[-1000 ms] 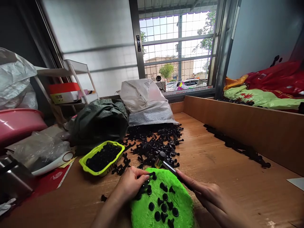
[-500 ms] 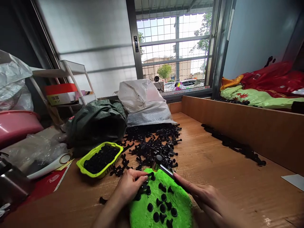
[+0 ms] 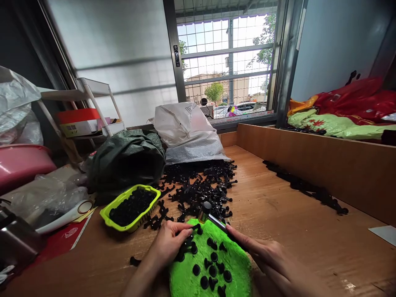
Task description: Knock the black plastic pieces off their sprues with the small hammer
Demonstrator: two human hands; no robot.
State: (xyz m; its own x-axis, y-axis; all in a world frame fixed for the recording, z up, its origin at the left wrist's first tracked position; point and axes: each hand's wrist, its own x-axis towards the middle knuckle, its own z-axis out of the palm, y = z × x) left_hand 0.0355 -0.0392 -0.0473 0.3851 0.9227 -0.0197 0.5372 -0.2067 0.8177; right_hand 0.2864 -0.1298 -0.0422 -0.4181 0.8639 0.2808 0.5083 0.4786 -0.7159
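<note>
My left hand (image 3: 168, 243) is closed in a pinch on a small black plastic part (image 3: 187, 246) at the upper left edge of a bright green fuzzy pad (image 3: 238, 264). Several small black round pieces (image 3: 213, 270) lie on that pad. My right hand (image 3: 262, 251) grips the handle of a small hammer, whose black and metal head (image 3: 204, 210) hovers just above the pad's far edge. Beyond it a heap of black cross-shaped parts (image 3: 201, 187) spreads over the wooden table (image 3: 278, 214).
A yellow-green tray (image 3: 131, 206) full of black pieces sits left of the pad. Behind stand a dark green sack (image 3: 126, 159) and a white sack (image 3: 188, 132). More black parts (image 3: 305, 189) line the wooden side wall (image 3: 324, 165) on the right. Pink basin (image 3: 21, 163) and clutter fill the left.
The view shifted slightly left and down. Both hands stay at the pad with the hammer head held just above its far edge; nothing was let go.
</note>
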